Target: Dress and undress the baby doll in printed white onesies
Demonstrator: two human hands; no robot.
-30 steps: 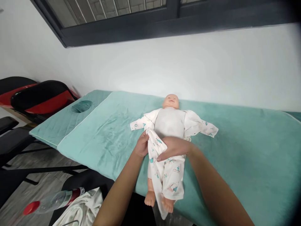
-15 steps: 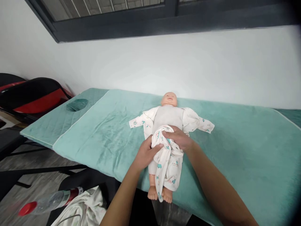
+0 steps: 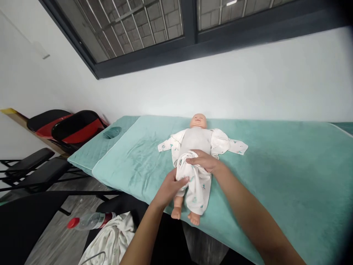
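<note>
A baby doll (image 3: 196, 137) lies on its back on the green padded bed (image 3: 264, 184), head toward the wall and bare feet toward me. White printed baby pants (image 3: 199, 195) cover its legs. Its white printed baby shirt (image 3: 220, 141) is spread wide, sleeves out to both sides, baring a pale grey torso. My left hand (image 3: 172, 186) is closed on the cloth at the doll's left-of-view hip, thumb on top. Across the waist, my right hand (image 3: 202, 161) grips the bunched waist of the pants. Fingers of both hands are partly hidden by cloth.
A clear bottle with a red cap (image 3: 91, 221) and a crumpled white cloth (image 3: 113, 239) lie on a black seat at lower left. Folding chairs (image 3: 78, 127) stand beyond the bed's left end, near its round hole (image 3: 111, 133). A wall and barred window (image 3: 143, 25) are behind.
The hanging strip of cloth between the doll's legs has been drawn up toward the waist, and the feet are more apart. Both hands keep hold. My view has tilted up and left.
</note>
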